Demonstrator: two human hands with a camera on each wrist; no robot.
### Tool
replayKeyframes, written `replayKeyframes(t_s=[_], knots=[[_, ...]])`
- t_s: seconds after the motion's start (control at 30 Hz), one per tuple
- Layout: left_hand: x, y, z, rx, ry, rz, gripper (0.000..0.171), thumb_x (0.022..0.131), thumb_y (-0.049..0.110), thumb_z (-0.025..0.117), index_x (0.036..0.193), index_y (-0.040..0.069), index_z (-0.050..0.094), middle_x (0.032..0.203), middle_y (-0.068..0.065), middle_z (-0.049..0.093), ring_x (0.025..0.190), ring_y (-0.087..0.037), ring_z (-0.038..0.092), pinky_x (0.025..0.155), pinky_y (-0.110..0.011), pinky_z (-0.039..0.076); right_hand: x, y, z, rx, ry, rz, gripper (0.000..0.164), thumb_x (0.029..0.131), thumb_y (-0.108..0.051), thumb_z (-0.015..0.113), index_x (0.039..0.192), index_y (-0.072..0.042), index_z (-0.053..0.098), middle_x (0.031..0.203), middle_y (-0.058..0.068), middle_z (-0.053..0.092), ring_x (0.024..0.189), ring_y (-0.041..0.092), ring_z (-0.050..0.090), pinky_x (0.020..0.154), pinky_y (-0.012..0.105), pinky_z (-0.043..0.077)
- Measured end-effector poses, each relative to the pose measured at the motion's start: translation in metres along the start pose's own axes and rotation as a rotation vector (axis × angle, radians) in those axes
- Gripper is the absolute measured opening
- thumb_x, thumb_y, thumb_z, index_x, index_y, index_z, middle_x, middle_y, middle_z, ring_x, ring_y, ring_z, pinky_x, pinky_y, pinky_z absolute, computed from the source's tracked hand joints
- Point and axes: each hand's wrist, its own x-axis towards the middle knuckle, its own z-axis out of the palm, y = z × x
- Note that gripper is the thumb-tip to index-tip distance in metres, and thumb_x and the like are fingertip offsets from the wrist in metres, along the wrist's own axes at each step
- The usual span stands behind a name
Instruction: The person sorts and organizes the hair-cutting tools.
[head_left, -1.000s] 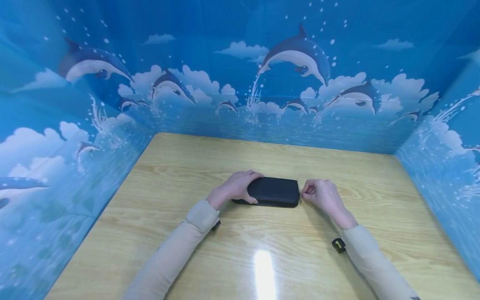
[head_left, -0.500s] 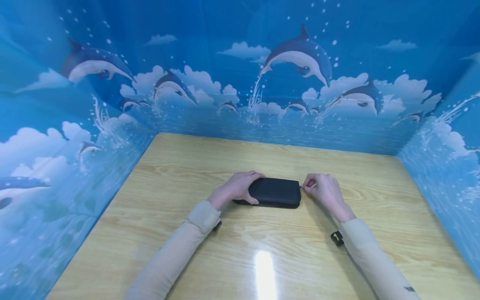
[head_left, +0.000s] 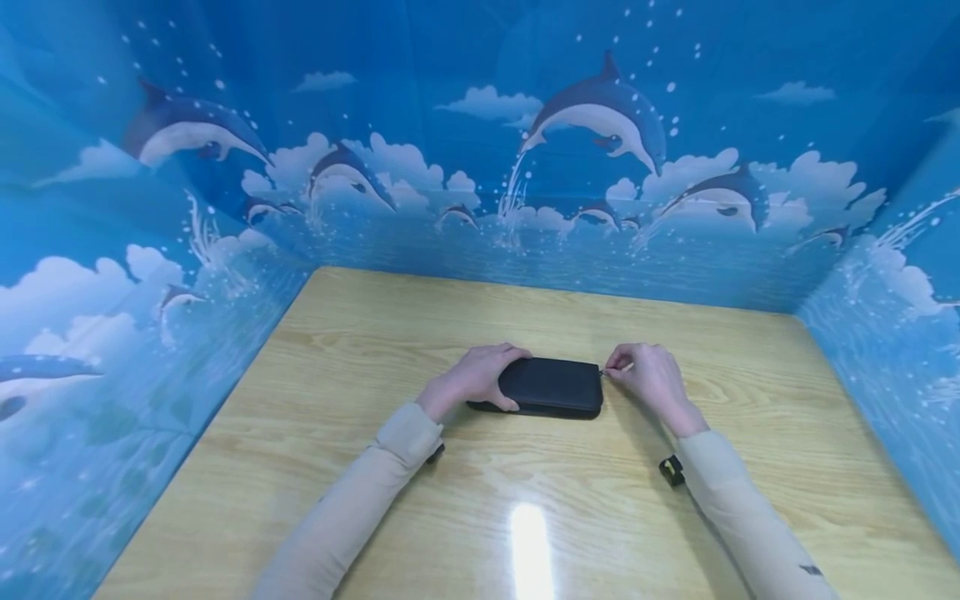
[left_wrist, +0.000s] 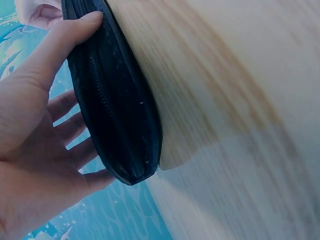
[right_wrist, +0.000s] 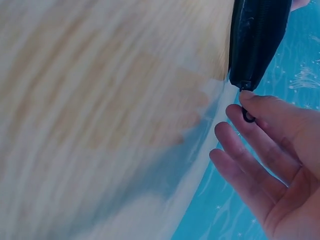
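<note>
A black zippered wallet lies flat on the wooden table, its long side running left to right. My left hand grips its left end, thumb on the near edge and fingers at the far edge. In the left wrist view the zipper runs along the wallet's side, and its teeth look closed there. At the right end my right hand pinches the dark zipper pull between thumb and index finger. The other fingers of that hand are loosely bent, as the right wrist view shows.
The wooden table spreads around the wallet on every side. Blue dolphin-print sheets stand along its back, left and right edges. A bright light reflection lies on the near part of the table.
My right hand has shifted slightly away toward the wallet's far right corner, and the pull now shows between its fingers. My left hand keeps its grip on the wallet.
</note>
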Motion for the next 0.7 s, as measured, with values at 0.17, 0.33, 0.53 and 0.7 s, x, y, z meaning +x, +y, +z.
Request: replayKeyframes(t_s=[0.17, 0.33, 0.53, 0.7], knots=[[0.001, 0.001, 0.001, 0.001, -0.003, -0.009, 0.091, 0.079, 0.045, 0.086, 0.153, 0.018, 0.042, 0.150, -0.004, 0.050, 0.135, -0.026, 0.051, 0.115, -0.045, 0.040, 0.000, 0.000, 0.000, -0.001, -0.011, 0.022, 0.004, 0.084, -0.011, 0.081, 0.083, -0.012, 0.077, 0.081, 0.005, 0.077, 0.067, 0.019, 0.067, 0.065, 0.037, 0.048], [0.000, 0.002, 0.000, -0.009, -0.006, -0.013, 0.090, 0.079, 0.044, 0.087, 0.153, 0.018, 0.042, 0.151, -0.005, 0.049, 0.135, -0.027, 0.050, 0.115, -0.045, 0.039, -0.002, -0.002, 0.000, 0.001, -0.039, 0.039, 0.005, 0.085, -0.011, 0.080, 0.085, -0.011, 0.076, 0.081, 0.006, 0.076, 0.066, 0.019, 0.065, 0.085, 0.056, 0.051], [-0.002, 0.002, -0.001, -0.034, -0.019, -0.013, 0.089, 0.081, 0.043, 0.085, 0.154, 0.018, 0.041, 0.152, -0.007, 0.047, 0.137, -0.029, 0.048, 0.116, -0.047, 0.036, -0.009, -0.005, 0.001, -0.002, -0.044, 0.043, 0.007, 0.084, -0.013, 0.082, 0.085, -0.012, 0.075, 0.084, 0.008, 0.076, 0.069, 0.022, 0.068, 0.061, 0.040, 0.051], [-0.004, -0.001, 0.000, -0.055, -0.026, 0.002, 0.093, 0.081, 0.051, 0.083, 0.156, 0.019, 0.037, 0.155, -0.007, 0.044, 0.141, -0.030, 0.044, 0.119, -0.049, 0.031, -0.013, -0.006, 0.005, -0.009, -0.036, 0.042, 0.009, 0.083, -0.011, 0.082, 0.088, -0.012, 0.075, 0.086, 0.008, 0.077, 0.070, 0.022, 0.069, 0.061, 0.036, 0.051]])
